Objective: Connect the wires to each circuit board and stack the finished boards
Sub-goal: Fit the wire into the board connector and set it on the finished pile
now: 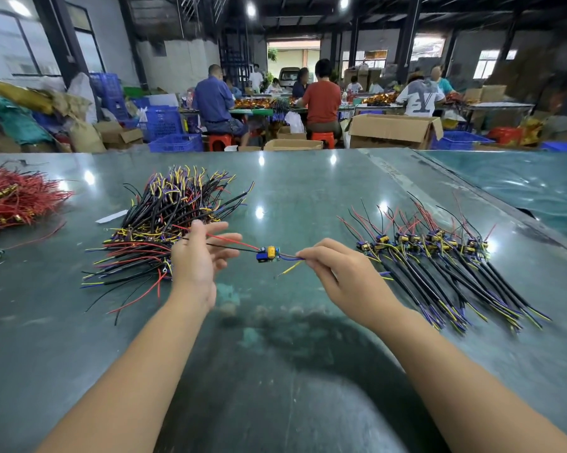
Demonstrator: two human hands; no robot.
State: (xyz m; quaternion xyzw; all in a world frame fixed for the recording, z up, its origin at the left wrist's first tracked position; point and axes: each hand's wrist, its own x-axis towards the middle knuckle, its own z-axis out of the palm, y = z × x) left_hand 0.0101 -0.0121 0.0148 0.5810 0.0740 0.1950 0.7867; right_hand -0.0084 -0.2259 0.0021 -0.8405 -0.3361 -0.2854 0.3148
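A small circuit board (pixel 268 254) with a yellow and a blue part hangs in the air between my hands above the green table (pixel 292 191). My right hand (pixel 337 269) pinches its blue and yellow wires (pixel 292 261) just right of the board. My left hand (pixel 198 256) has straight, spread fingers; the board's red and black wires (pixel 233 241) run across them. A heap of boards with wires (pixel 164 223) lies behind my left hand. A neat row of boards (pixel 439 256) lies to the right, wires fanned toward me.
A bundle of red wires (pixel 14 197) sits at the far left of the table. A slip of white paper (pixel 111 216) lies by the heap. Beyond the far edge are people on stools, cardboard boxes (pixel 393 130) and blue crates (pixel 174 142).
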